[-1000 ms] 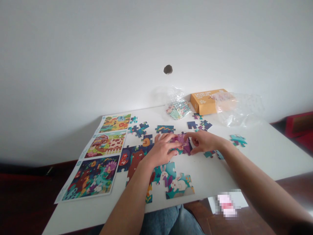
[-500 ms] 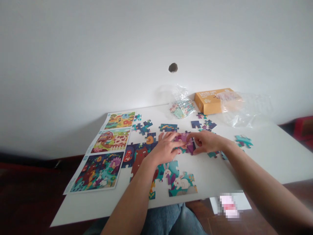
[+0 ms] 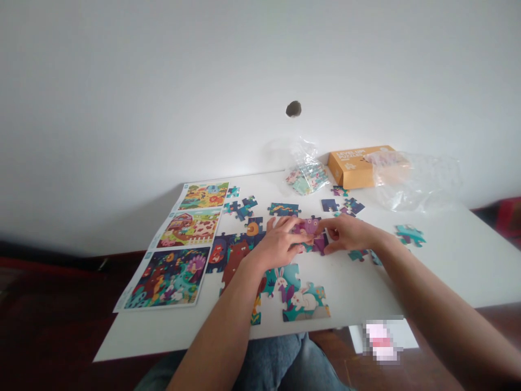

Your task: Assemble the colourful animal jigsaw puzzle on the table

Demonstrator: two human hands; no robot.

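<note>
Purple puzzle pieces (image 3: 308,225) with a peacock pattern lie joined at the middle of the white table. My left hand (image 3: 280,240) rests over their left side, fingers spread and pressing down. At their right edge my right hand (image 3: 345,232) is closed, with forefinger and thumb on a dark purple puzzle piece (image 3: 320,243); the fingers partly cover it. Left of my left hand lies a joined section with a brown bear (image 3: 235,259), partly behind my forearm. Nearer me is a joined section with white rabbits (image 3: 307,301).
Three picture sheets (image 3: 166,277) lie in a row at the left. Loose pieces (image 3: 246,208) are scattered at the back, and a teal piece (image 3: 409,234) at the right. A clear bag of pieces (image 3: 306,178), an orange box (image 3: 358,168) and a plastic bag (image 3: 423,182) stand by the wall.
The view has shifted slightly, so everything sits a little further right and higher. Both hands stay on the purple pieces with almost no movement.
</note>
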